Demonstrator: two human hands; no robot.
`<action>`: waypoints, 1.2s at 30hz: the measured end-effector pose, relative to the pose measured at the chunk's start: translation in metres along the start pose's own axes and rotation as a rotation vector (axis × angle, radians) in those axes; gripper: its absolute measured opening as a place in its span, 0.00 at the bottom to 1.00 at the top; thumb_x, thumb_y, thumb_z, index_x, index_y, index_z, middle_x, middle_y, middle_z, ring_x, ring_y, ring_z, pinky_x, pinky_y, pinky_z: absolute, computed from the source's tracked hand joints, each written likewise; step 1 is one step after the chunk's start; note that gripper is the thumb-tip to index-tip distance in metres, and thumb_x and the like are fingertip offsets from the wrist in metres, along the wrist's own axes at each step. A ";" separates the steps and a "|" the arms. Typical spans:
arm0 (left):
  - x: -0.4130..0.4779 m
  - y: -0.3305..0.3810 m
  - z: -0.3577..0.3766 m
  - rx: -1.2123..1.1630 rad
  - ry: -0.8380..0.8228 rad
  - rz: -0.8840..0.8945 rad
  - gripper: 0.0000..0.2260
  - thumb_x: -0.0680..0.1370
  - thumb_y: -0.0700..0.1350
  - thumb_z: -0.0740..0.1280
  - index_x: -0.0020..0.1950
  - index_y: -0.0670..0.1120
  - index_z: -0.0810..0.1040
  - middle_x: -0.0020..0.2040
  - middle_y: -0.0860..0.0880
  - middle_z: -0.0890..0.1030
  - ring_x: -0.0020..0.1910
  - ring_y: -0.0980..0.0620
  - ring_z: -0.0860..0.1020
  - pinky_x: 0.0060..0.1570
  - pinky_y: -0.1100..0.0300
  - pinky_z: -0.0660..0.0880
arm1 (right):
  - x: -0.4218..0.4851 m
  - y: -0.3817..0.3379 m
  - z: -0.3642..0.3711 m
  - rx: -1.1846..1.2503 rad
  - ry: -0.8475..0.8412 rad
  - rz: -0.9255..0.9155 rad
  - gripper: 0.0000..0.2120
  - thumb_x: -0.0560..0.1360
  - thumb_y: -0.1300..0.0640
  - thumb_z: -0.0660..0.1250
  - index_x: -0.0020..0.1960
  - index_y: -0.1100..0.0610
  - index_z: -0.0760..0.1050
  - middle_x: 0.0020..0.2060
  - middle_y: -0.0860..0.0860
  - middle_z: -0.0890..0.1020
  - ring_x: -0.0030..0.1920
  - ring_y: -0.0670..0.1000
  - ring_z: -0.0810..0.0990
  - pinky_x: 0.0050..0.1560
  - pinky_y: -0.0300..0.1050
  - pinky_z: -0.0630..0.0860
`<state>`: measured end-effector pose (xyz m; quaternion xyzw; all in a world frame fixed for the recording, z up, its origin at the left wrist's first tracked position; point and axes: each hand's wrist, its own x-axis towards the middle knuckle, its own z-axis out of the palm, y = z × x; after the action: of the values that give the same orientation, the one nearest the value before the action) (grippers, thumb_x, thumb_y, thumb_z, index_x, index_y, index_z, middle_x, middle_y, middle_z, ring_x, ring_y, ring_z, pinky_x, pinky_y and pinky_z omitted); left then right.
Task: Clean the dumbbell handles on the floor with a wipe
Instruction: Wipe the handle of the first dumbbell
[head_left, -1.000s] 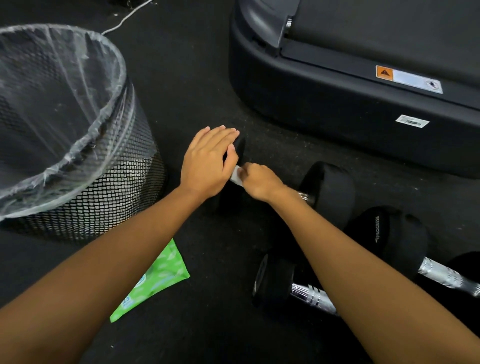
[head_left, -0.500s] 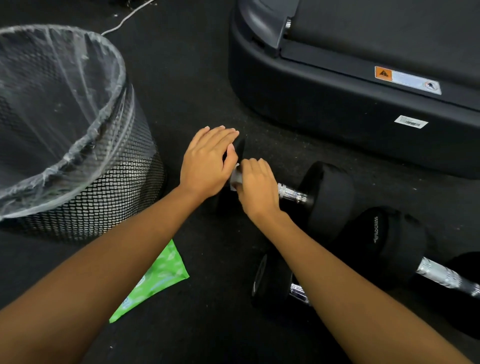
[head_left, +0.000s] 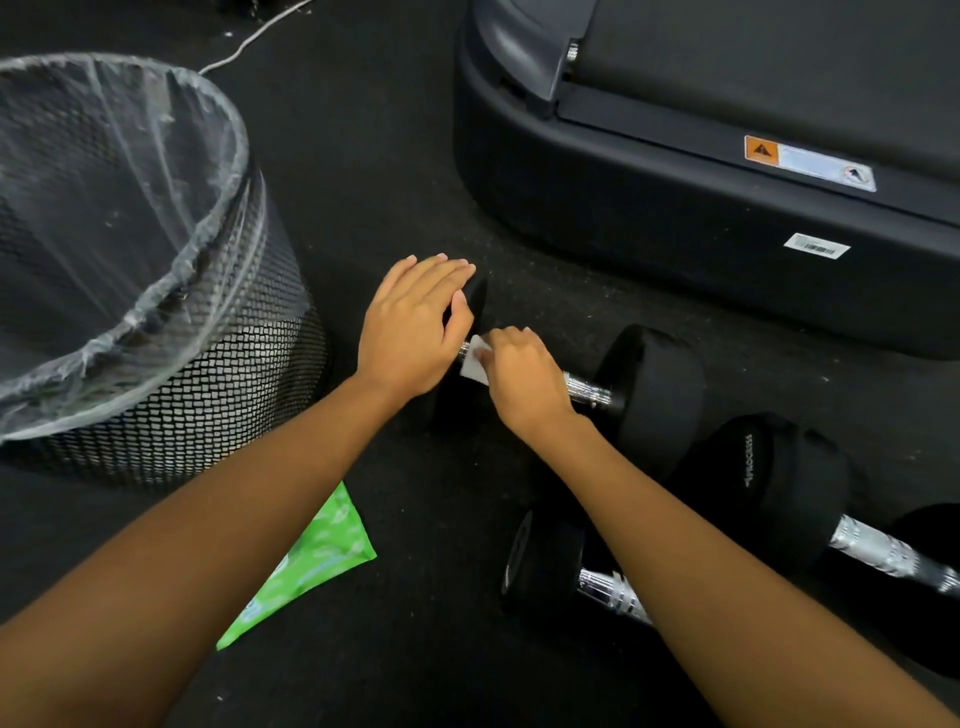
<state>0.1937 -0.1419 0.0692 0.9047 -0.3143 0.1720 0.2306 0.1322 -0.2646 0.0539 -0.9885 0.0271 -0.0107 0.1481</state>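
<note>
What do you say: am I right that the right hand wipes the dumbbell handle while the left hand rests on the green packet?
Not quite: the head view shows the left hand resting on the dumbbell's black end, not the green packet, which lies on the floor. The right hand does hold the wipe on the handle.

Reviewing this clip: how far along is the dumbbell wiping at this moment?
Done: nothing shows as finished; no handle can be told clean. In hand: the right hand pinches the white wipe against the far dumbbell's handle, while the left hand rests flat on its head end. Left: the front dumbbell and the right dumbbell, with no hand on either, then probably dropping the wipe in the mesh bin.
</note>
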 end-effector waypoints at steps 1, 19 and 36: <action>0.000 0.000 0.000 -0.005 0.004 0.002 0.20 0.78 0.46 0.52 0.64 0.41 0.76 0.61 0.45 0.78 0.65 0.49 0.72 0.69 0.52 0.61 | 0.001 0.003 -0.004 0.004 -0.045 0.018 0.11 0.80 0.59 0.57 0.57 0.63 0.74 0.53 0.58 0.78 0.55 0.56 0.75 0.62 0.47 0.66; -0.001 0.000 0.000 -0.004 0.011 -0.001 0.20 0.78 0.46 0.52 0.63 0.41 0.76 0.61 0.45 0.78 0.64 0.49 0.73 0.69 0.54 0.60 | 0.002 0.018 -0.014 0.128 -0.198 0.217 0.14 0.80 0.57 0.55 0.60 0.61 0.74 0.54 0.59 0.77 0.53 0.58 0.76 0.52 0.50 0.73; -0.001 0.000 0.000 -0.002 0.005 -0.007 0.20 0.78 0.46 0.53 0.63 0.41 0.76 0.61 0.45 0.78 0.65 0.49 0.72 0.69 0.55 0.59 | 0.007 0.005 -0.017 0.210 -0.221 0.231 0.15 0.80 0.56 0.57 0.64 0.58 0.72 0.59 0.57 0.73 0.58 0.56 0.74 0.54 0.47 0.69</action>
<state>0.1927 -0.1413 0.0688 0.9051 -0.3107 0.1729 0.2330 0.1383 -0.2749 0.0685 -0.9531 0.1228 0.1123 0.2529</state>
